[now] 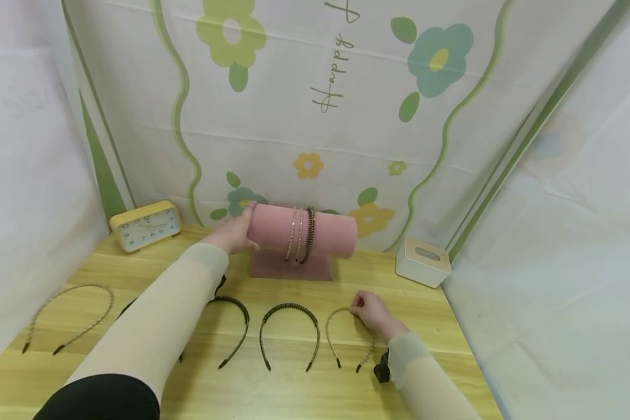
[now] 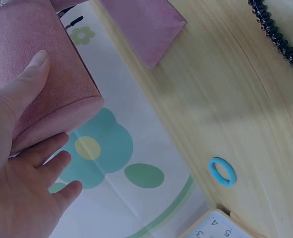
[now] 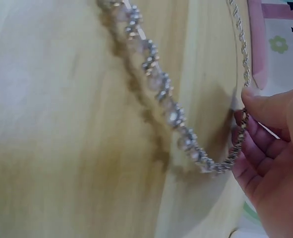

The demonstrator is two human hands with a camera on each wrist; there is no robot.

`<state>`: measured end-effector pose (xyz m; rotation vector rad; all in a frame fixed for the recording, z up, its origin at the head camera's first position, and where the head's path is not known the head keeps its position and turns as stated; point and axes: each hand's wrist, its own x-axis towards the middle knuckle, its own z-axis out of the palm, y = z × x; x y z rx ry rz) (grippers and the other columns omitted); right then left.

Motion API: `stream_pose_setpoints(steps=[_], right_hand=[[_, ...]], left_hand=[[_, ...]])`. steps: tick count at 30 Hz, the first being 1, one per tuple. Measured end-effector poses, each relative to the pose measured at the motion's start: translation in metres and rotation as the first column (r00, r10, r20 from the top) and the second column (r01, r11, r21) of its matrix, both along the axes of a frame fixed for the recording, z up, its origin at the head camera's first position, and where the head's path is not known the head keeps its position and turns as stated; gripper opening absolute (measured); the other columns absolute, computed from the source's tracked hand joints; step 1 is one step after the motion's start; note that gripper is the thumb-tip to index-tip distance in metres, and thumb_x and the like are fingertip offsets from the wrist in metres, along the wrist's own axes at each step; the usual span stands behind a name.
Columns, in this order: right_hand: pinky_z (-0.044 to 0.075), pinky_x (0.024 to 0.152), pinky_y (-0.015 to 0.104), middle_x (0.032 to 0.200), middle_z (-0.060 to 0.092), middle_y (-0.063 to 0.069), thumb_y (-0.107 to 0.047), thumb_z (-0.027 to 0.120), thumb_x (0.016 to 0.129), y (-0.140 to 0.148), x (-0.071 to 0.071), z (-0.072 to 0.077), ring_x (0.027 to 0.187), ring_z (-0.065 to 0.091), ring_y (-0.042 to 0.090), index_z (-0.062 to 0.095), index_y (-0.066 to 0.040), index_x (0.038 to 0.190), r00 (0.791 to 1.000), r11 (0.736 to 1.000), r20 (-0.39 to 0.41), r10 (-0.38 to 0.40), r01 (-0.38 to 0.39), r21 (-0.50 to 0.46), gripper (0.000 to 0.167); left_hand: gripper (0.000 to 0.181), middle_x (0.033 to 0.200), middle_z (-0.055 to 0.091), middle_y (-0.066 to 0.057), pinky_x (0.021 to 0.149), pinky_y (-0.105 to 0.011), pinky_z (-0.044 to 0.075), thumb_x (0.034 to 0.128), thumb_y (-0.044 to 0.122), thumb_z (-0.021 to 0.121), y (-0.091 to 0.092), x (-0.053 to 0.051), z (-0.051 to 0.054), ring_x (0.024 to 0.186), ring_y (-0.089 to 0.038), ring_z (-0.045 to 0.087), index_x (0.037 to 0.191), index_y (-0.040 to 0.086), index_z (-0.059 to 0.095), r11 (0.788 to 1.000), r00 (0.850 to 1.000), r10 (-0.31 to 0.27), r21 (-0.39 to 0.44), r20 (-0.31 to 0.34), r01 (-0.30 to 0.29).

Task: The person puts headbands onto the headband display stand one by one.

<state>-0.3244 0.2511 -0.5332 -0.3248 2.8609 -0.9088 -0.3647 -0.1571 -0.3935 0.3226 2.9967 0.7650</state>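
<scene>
My left hand grips the left end of a pink cylindrical headband stand. In the left wrist view the thumb lies along the stand's padded side, with the other fingers by its end. Around the cylinder sit three headbands, two pale and one dark. At the right, my right hand pinches the top of a beaded silver headband between thumb and fingers. A dark spiral headband lies to its left, and another dark one is partly hidden by my left arm.
A pale headband lies at the far left of the wooden table. Behind it stands a yellow clock; a white box is at the back right. A blue ring lies near the clock. Printed cloth walls enclose the table.
</scene>
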Motion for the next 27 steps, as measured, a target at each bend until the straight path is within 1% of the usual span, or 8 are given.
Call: stream_pose_setpoints(steps=[6,8,11,14,16,18,22,27], right_hand=[[0.045,0.061,0.03,0.081,0.055,0.007,0.001,0.063,0.095,0.0,-0.002,0.018,0.071,0.05,0.018,0.06,0.002,0.096,0.998,0.993,0.068,-0.005,0.013,-0.121,0.003],[0.046,0.061,0.03,0.082,0.058,0.011,0.002,0.06,0.095,0.002,-0.002,0.028,0.07,0.052,0.02,0.063,0.006,0.1,0.996,0.99,0.088,0.034,-0.021,-0.139,0.007],[0.047,0.06,0.03,0.081,0.061,0.017,-0.001,0.059,0.096,0.007,-0.004,0.04,0.067,0.054,0.022,0.066,0.008,0.1,0.986,0.988,0.122,0.116,-0.102,-0.114,0.013],[0.046,0.056,0.029,0.078,0.062,0.021,-0.006,0.058,0.099,0.012,-0.007,0.05,0.061,0.052,0.019,0.067,0.008,0.097,0.968,0.982,0.174,0.182,-0.168,-0.092,0.017],[0.046,0.054,0.031,0.075,0.061,0.023,-0.008,0.056,0.1,0.015,-0.008,0.056,0.056,0.05,0.018,0.065,0.008,0.095,0.949,0.975,0.237,0.206,-0.178,-0.133,0.019],[0.048,0.053,0.033,0.074,0.061,0.021,-0.008,0.052,0.102,0.017,-0.009,0.062,0.055,0.051,0.017,0.062,0.007,0.094,0.928,0.967,0.3,0.22,-0.167,-0.193,0.02],[0.053,0.057,0.036,0.075,0.064,0.015,-0.012,0.047,0.104,0.022,-0.012,0.073,0.058,0.058,0.016,0.059,0.003,0.096,0.886,0.937,0.4,0.234,-0.097,-0.335,0.021],[0.058,0.068,0.039,0.079,0.069,0.009,-0.015,0.046,0.105,0.028,-0.016,0.088,0.066,0.066,0.016,0.061,0.011,0.111,0.869,0.901,0.434,0.239,-0.03,-0.434,0.03]], left_hand=[[0.12,0.127,0.057,-0.03,0.11,-0.061,0.027,0.0802,0.026,0.084,0.0,-0.002,-0.001,0.118,-0.047,0.053,0.158,0.008,-0.005,1.0,1.0,0.002,0.002,0.008,-0.002],[0.12,0.128,0.057,-0.03,0.11,-0.061,0.027,0.0801,0.025,0.085,0.0,-0.002,-0.001,0.118,-0.047,0.053,0.158,0.008,-0.005,1.0,1.0,0.0,0.007,0.007,0.0],[0.119,0.126,0.058,-0.029,0.109,-0.061,0.03,0.0804,0.025,0.084,0.001,-0.002,-0.002,0.116,-0.046,0.054,0.158,0.008,-0.004,1.0,1.0,-0.001,0.021,0.01,0.001],[0.119,0.123,0.06,-0.028,0.107,-0.06,0.033,0.0812,0.024,0.084,0.001,-0.002,-0.002,0.114,-0.045,0.056,0.158,0.009,-0.006,0.999,1.0,-0.006,0.039,0.021,0.005],[0.119,0.121,0.06,-0.028,0.105,-0.059,0.035,0.0816,0.023,0.084,0.001,-0.001,-0.002,0.112,-0.044,0.057,0.158,0.009,-0.007,0.999,1.0,-0.01,0.047,0.027,0.008],[0.12,0.12,0.061,-0.028,0.105,-0.059,0.035,0.0818,0.023,0.083,0.0,-0.001,-0.002,0.111,-0.044,0.057,0.158,0.009,-0.008,0.999,1.0,-0.01,0.046,0.028,0.009],[0.12,0.119,0.061,-0.028,0.105,-0.059,0.035,0.0817,0.023,0.083,0.0,-0.001,-0.002,0.11,-0.044,0.058,0.158,0.009,-0.008,0.999,1.0,-0.012,0.041,0.026,0.011],[0.119,0.118,0.062,-0.027,0.105,-0.059,0.036,0.0814,0.024,0.084,0.0,-0.001,-0.002,0.109,-0.043,0.058,0.158,0.008,-0.006,0.999,1.0,-0.008,0.037,0.019,0.008]])
